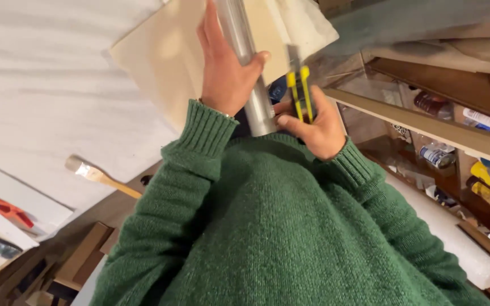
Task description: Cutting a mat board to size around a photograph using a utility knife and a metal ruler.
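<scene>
My left hand [226, 71] is wrapped around a grey metal tube [259, 105] that runs from the top of the view down to my chest. Just to its right, my right hand [319, 129] grips a yellow and black utility knife [300, 89], which points upward beside the tube. Both arms wear green knitted sleeves [199, 170]. Behind the hands lies a pale beige sheet [165, 56].
A white ribbed surface [41, 85] fills the left side. On a brown surface below it lies a paintbrush [98, 175] with a wooden handle. Wooden shelves [426, 122] at the right hold bottles and cans [436, 154]. Boards and red items [8, 211] sit at the lower left.
</scene>
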